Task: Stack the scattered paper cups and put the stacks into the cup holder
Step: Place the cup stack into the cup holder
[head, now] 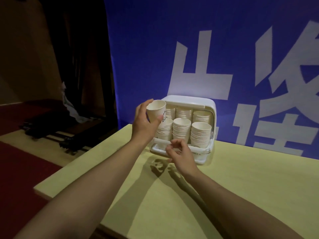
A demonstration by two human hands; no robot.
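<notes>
A white plastic cup holder (189,100) stands on the yellow table (241,187) against the blue banner, its front open. Several stacks of white paper cups (200,135) fill it in two rows. My left hand (143,123) grips a single white paper cup (156,110), tilted, just above the front left stack (164,133). My right hand (179,154) hovers in front of the holder's lower front rail (160,141), fingers loosely curled, holding nothing.
The blue banner with large white characters (215,57) rises right behind the holder. The table's left edge (81,157) drops to a dark red floor. Dark furniture (57,125) and a white cloth (69,104) lie at the far left.
</notes>
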